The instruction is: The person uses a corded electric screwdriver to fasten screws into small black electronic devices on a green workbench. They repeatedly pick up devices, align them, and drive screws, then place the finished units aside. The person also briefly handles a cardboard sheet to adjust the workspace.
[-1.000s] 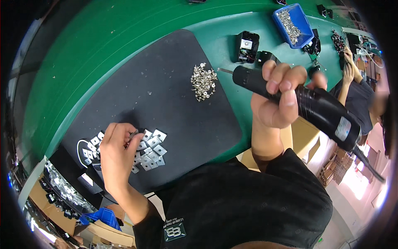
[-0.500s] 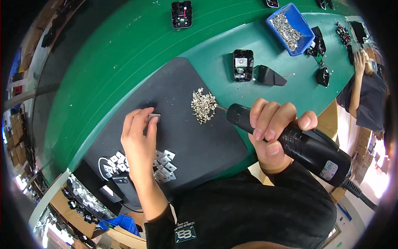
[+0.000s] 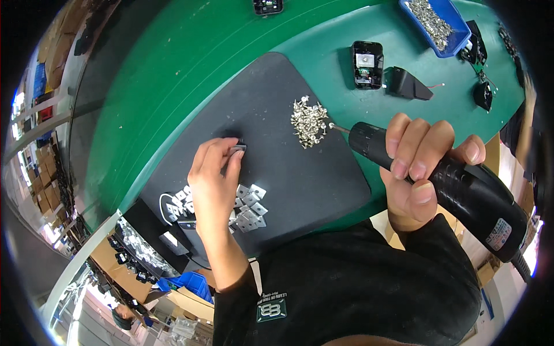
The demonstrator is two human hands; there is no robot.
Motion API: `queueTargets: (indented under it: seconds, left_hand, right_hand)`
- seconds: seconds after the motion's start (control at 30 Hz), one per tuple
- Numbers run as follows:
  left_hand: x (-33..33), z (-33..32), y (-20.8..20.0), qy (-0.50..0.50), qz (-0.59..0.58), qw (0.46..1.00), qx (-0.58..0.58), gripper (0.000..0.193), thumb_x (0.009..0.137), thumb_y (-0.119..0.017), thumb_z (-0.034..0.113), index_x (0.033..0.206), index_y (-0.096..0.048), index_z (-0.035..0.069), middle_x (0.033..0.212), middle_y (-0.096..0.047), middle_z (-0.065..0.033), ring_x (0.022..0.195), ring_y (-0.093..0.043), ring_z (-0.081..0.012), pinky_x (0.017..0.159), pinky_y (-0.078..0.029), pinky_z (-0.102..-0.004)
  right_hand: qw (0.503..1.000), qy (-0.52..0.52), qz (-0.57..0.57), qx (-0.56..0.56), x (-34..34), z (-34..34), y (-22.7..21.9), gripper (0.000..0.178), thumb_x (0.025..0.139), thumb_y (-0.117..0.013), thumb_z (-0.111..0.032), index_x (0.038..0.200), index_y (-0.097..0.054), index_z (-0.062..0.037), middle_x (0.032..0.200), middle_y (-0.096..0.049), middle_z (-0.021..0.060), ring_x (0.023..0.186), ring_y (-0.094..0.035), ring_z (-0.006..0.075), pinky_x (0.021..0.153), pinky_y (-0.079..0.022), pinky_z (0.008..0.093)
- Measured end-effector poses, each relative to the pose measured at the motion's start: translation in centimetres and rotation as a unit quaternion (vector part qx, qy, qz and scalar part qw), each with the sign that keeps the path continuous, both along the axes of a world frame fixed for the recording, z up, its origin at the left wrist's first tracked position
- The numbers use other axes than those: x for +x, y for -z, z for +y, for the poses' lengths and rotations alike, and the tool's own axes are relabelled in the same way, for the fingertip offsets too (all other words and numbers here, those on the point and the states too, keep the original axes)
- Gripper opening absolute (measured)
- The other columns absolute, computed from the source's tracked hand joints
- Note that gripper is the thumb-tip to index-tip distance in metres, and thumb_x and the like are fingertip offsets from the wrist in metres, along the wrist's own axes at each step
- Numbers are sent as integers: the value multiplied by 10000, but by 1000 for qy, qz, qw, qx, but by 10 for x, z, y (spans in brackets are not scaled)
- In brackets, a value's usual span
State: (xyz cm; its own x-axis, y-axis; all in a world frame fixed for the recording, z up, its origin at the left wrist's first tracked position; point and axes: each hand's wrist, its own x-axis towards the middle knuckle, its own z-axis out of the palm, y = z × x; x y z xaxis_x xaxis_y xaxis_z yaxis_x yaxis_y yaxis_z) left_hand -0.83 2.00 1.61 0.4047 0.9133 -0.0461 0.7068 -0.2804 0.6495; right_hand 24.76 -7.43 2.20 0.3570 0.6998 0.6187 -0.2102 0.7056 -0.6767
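While a green worktop (image 3: 332, 55) is seen to carry everything, its near left part is covered by a dark grey mat (image 3: 300, 181) with rounded corners. Beside the worktop's far edge, well beyond the mat's right edge, a blue bin (image 3: 463, 44) filled with silvery screws is set. Off the mat's right edge, a black electric screwdriver (image 3: 490, 202) is held tilted, its thin bit directed at the mat. By the right hand (image 3: 418, 167) its barrel is firmly grasped, with the fingers wrapped over the top and the thumb pressed from below. Over the left half of the mat the left hand (image 3: 213, 179) is held, fingers bent. Between the mat's right edge and the bin, an open black housing (image 3: 367, 64) is laid, and just beside it a black wedge-shaped part (image 3: 408, 85) is placed. Toward the mat's near edge, a heap of square plates (image 3: 251, 210) is spread, while by the right edge a heap of screws (image 3: 309, 121) is gathered. Between thumb and fingertips of the left hand a small metal plate (image 3: 238, 148) is pinched; whether the mat is touched by it cannot be told. At the bit's tip, beside the heap, a single screw (image 3: 331, 125) is seen.
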Motion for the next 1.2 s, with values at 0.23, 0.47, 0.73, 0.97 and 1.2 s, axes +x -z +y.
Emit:
queueTargets:
  seconds: [0.23,0.47,0.73,0.97,1.2]
  left_hand:
    - [-4,10,-11,-32,101,993,-52,180,737,-779,57,868,-669,3,756,-649,-107,640,-641,-167,607,-524,-277]
    - [41,46,-1,-12,-9,999,-51,150,775,-752,32,861,-643,-25,764,-673,-97,694,-669,-133,624,-522,-258]
    - [100,143,-3,31,-89,995,14,177,834,-718,133,903,-648,-14,794,-672,-53,775,-644,-99,684,-498,-245]
    - [126,186,5,118,-26,984,128,186,822,-727,157,935,-694,13,1005,-676,-90,906,-646,-152,769,-513,-265]
    - [152,190,14,152,36,983,101,206,799,-737,146,969,-689,42,1118,-657,-126,907,-665,-180,762,-530,-287]
  right_hand:
    - [999,-46,-7,-16,13,-1,-2,654,797,-649,52,1329,-338,-166,841,-545,36,667,-534,166,655,-454,353]
    - [998,-10,23,-50,7,-1,-5,623,772,-658,60,1282,-364,-145,796,-536,23,656,-528,151,660,-451,334]
    - [997,-3,62,-43,3,-1,-6,572,761,-667,66,1217,-379,-126,769,-543,28,645,-539,156,660,-460,351]
    - [997,-7,68,-43,0,-1,-7,541,779,-676,19,1197,-372,-141,794,-554,23,662,-560,156,650,-457,334]
    - [997,-5,37,-69,13,-2,-3,538,817,-697,-106,1224,-354,-182,808,-573,-7,652,-574,130,631,-450,288]
